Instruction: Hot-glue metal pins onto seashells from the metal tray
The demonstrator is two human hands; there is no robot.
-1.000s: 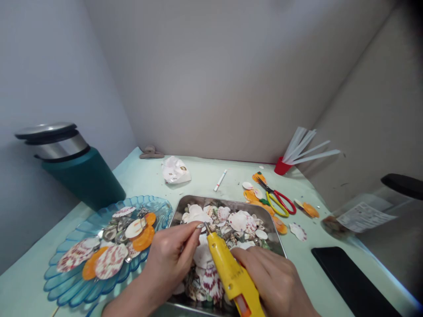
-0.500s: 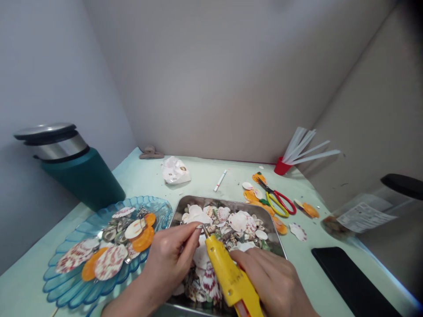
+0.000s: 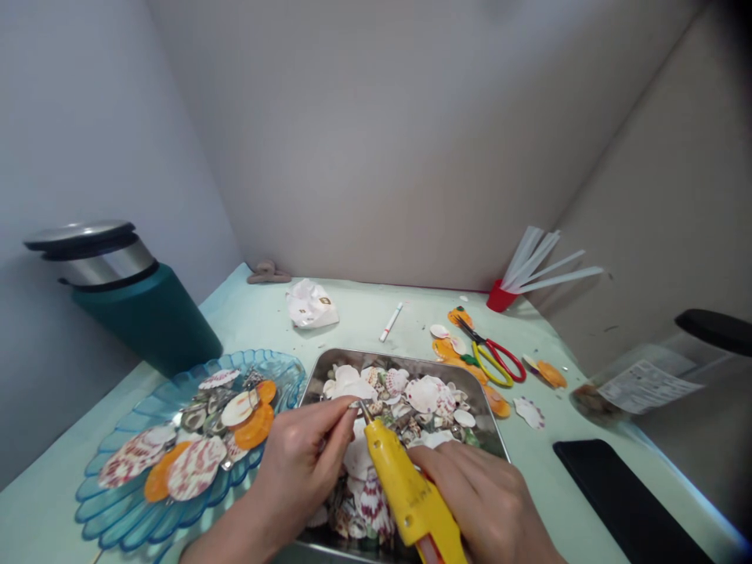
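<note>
Your left hand (image 3: 306,453) had its grip pinched together, thumb against finger, on a small piece (image 3: 354,404) too tiny to identify clearly. Your right hand (image 3: 487,489) had its grip clamped around the body of the yellow glue gun (image 3: 405,486), whose nozzle pointed up and away from you. The nozzle tip was right at the small piece; you couldn't tell whether they touched. Both hands were over the near part of the metal tray (image 3: 499,440), which was heaped with shells (image 3: 424,393), white, speckled and purple-streaked.

To your left, the blue scalloped dish (image 3: 94,509) held more shells, several of them orange, with the teal bottle (image 3: 156,313) standing just behind it. Beyond the tray's far right corner, the scissors (image 3: 497,362) lay open on the bench (image 3: 364,333), near the red cup (image 3: 501,298) of translucent sticks (image 3: 532,260).
</note>
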